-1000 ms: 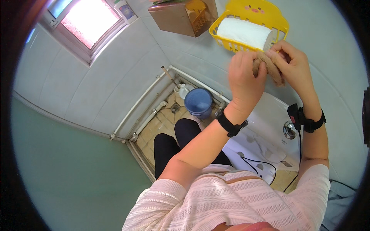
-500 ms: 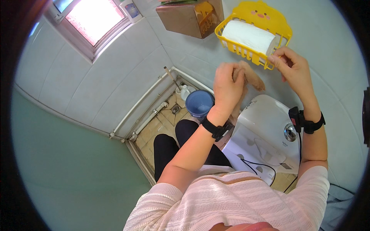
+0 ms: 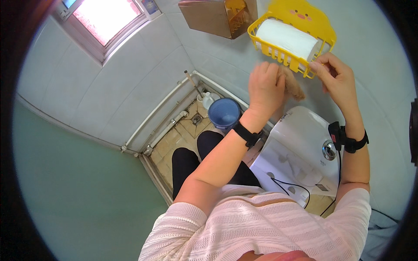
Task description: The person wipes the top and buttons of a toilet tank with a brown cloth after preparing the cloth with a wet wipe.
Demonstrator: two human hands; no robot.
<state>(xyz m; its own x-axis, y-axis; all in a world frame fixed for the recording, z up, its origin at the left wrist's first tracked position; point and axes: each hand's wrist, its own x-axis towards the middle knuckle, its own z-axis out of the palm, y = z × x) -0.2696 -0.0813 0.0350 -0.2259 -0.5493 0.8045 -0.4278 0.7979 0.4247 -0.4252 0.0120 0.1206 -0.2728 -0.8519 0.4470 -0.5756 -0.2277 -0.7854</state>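
My left hand (image 3: 266, 89) is closed around a tan, fuzzy cloth (image 3: 294, 86), and part of the cloth hangs out on its right. This hand is slightly blurred, just below a yellow plastic wall basket (image 3: 324, 29) with a cartoon face on its back plate. A white paper roll (image 3: 287, 38) lies in the basket. At the basket's lower right corner, my right hand (image 3: 338, 80) pinches the rim between thumb and fingers. Both wrists wear black straps.
Below my hands stands a white toilet tank (image 3: 300, 130) with a chrome button (image 3: 329, 149). A brown box (image 3: 204, 18) is on the wall left of the basket. A blue bucket (image 3: 224, 113) and white bottle (image 3: 209, 100) stand in the corner. Black cables (image 3: 296, 185) hang nearby.
My left hand has moved a little up and right with the cloth, closer to the basket. My right hand keeps its pinch on the basket corner. The view has shifted slightly.
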